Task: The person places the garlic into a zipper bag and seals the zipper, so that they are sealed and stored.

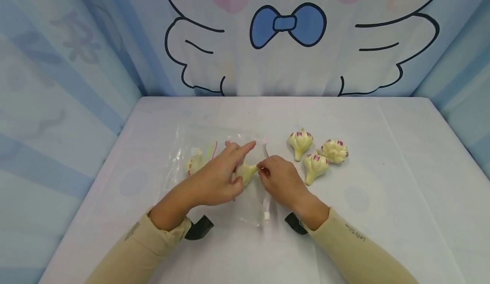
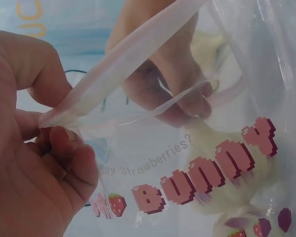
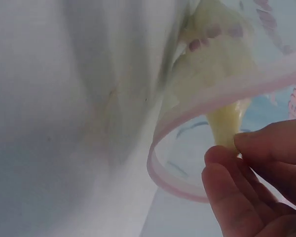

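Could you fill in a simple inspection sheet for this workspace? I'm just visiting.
Surface: pale table, faint crease at right.
Job's things: clear bag, mouth open; held garlic partly inside; bagged garlic further in; three loose garlics to the right.
Clutter: nothing seen.
Left hand: holds the bag's pink edge.
Right hand: pinches the held garlic's stem.
Cables: nothing seen.
Surroundings: printed blue-and-white curtains.

Bag (image 2: pixel 123 153): I read "BUNNY", "…ny Strawberries?" | backdrop (image 2: pixel 84 24): "UC" | left sleeve (image 1: pixel 143 245), right sleeve (image 1: pixel 352 241): lettering unreadable
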Action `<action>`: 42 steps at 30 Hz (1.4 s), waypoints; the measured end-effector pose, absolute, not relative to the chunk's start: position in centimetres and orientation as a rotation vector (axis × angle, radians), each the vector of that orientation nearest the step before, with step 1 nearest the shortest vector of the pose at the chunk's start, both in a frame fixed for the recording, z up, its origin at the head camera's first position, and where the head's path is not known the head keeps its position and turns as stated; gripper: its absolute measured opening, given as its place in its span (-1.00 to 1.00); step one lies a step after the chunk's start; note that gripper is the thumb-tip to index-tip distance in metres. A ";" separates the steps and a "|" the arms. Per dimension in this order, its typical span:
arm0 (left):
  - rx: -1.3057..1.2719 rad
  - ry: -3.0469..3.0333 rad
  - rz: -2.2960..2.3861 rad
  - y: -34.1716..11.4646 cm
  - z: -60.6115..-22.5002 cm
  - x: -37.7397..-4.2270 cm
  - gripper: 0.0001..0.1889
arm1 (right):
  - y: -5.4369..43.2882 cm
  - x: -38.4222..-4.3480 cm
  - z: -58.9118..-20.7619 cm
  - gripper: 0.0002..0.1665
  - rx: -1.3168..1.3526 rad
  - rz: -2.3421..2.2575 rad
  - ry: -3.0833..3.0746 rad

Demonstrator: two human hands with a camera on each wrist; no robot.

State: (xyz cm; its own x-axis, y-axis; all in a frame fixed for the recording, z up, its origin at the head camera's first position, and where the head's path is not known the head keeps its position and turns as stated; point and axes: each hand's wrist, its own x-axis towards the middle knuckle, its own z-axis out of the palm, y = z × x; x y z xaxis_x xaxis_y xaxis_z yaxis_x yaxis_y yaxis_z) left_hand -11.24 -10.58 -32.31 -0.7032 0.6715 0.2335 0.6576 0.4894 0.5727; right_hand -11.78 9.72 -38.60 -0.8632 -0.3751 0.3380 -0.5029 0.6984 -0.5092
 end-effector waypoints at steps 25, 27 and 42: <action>1.170 2.646 1.014 -10.7 -32.6 -11.6 -0.21 | 9.9 -11.3 -38.2 -0.69 0.875 1.268 -2.925; 1.171 2.645 1.016 -10.6 -32.6 -11.6 -0.21 | 9.8 -11.3 -38.2 -0.66 0.895 1.257 -2.938; 1.178 2.613 1.038 -10.6 -32.8 -11.5 -0.21 | 8.6 -11.7 -38.6 -0.75 1.034 1.235 -2.957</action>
